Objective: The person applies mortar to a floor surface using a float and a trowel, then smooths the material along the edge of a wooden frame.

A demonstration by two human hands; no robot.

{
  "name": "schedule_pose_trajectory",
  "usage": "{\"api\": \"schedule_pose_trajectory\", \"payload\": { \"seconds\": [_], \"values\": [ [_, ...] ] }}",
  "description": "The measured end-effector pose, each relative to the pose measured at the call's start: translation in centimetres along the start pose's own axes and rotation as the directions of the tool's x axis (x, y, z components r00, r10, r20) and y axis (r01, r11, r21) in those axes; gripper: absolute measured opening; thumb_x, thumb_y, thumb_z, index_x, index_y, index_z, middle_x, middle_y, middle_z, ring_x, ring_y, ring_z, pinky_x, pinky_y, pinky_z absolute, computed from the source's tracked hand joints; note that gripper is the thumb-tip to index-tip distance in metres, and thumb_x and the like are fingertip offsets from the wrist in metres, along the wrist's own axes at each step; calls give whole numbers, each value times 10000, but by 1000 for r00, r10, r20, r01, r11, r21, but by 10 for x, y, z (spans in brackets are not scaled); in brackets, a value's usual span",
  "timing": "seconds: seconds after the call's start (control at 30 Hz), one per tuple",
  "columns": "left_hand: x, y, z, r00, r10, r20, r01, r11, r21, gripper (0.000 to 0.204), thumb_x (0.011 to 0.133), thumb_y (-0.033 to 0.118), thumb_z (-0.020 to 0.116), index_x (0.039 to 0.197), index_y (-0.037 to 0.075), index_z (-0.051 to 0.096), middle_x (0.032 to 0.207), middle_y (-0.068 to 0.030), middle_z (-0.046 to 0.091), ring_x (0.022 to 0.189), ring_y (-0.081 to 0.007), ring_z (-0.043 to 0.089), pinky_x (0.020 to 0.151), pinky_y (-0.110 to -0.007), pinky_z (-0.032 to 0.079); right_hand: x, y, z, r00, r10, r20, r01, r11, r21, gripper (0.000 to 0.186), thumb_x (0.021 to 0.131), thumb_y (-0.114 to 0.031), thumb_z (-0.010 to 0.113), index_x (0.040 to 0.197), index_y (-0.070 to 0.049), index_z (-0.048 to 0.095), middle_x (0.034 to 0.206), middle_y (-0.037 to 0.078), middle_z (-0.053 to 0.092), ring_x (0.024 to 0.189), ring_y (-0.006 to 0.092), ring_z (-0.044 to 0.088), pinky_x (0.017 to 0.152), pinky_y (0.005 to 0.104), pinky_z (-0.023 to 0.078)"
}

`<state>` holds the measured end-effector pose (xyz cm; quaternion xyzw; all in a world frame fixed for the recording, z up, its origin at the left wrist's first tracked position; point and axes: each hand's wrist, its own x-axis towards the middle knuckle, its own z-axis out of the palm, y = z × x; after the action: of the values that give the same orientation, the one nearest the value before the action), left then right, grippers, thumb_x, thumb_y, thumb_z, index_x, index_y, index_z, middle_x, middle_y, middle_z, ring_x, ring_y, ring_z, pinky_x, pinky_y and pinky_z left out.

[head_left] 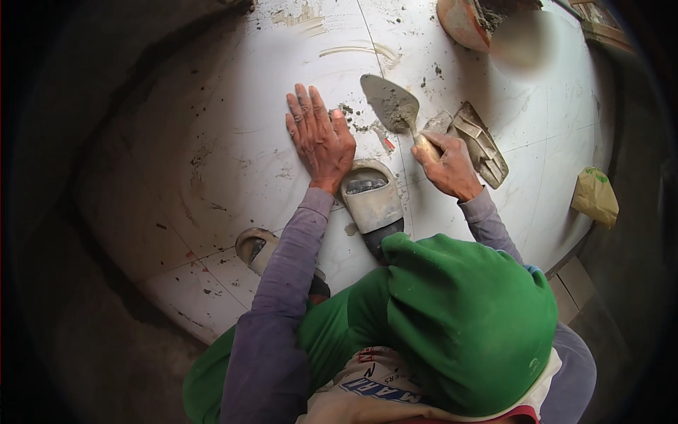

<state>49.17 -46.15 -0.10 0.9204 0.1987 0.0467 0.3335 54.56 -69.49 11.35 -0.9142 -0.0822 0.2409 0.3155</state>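
Observation:
My left hand lies flat on the white tiles, fingers stretched out and nothing held. Beside its thumb are dark crumbs of mortar. My right hand is closed round the handle of a pointed trowel, whose blade points away to the upper left. Some wet grey mortar sticks to the blade near the handle. Just right of the trowel, a ridged, mortar-stained float rests on the tiles, partly behind my right hand.
A bucket with dark mortar stands at the far right, beside a blurred patch. A crumpled tan paper bag sits at the right edge. My sandalled feet are on the tiles between my arms. Rough dark ground borders the tiles on the left.

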Motion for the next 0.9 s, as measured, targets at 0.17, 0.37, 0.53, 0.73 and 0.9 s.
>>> {"api": "schedule_pose_trajectory", "payload": {
  "seconds": [0.17, 0.37, 0.53, 0.73, 0.9],
  "values": [
    [21, 27, 5, 989, 134, 65, -128, 988, -92, 746, 1097, 345, 489, 1712, -35, 306, 1821, -246, 213, 1698, -424, 158, 1359, -594, 115, 7, -14, 42, 949, -162, 269, 120, 979, 166, 301, 970, -222, 744, 1056, 66, 730, 799, 277, 681, 715, 398, 645, 738, 468, 527],
    [57, 61, -29, 986, 144, -80, -164, 898, -408, 796, 1097, 346, 492, 1723, -64, 220, 1794, -338, 180, 1674, -542, 105, 1350, -634, 86, 3, -41, 17, 933, 128, 337, -272, 864, 423, 327, 1035, -333, 766, 1036, -6, 763, 768, 6, 656, 613, 87, 584, 527, 293, 468],
    [91, 89, -87, 938, 237, -251, -333, 813, -477, 820, 1124, 403, 478, 1727, -71, 189, 1790, -354, 160, 1676, -544, 76, 1353, -625, 81, 3, -48, -67, 993, 112, -22, -68, 735, 674, 316, 1086, -265, 704, 1255, 2, 701, 833, 10, 642, 605, 76, 559, 509, 250, 468],
    [122, 76, -110, 881, 388, -272, -471, 775, -420, 636, 989, 306, 655, 1454, -124, 589, 1466, -365, 624, 1504, -556, 476, 1304, -602, 324, 33, -6, -181, 939, 72, -338, 46, 943, 328, 364, 1098, -287, 704, 1314, 3, 745, 961, 73, 733, 696, 109, 629, 686, 251, 530],
    [131, -17, -163, 675, 548, 494, -599, 798, -66, 336, 986, 233, 655, 1235, 18, 726, 1108, -225, 766, 1096, -405, 734, 1014, -510, 567, 48, 0, -175, 715, -112, -691, -46, 978, -206, 476, 1096, -301, 715, 1424, 43, 700, 1302, 115, 790, 1101, 195, 719, 974, 335, 551]
  ]
}}
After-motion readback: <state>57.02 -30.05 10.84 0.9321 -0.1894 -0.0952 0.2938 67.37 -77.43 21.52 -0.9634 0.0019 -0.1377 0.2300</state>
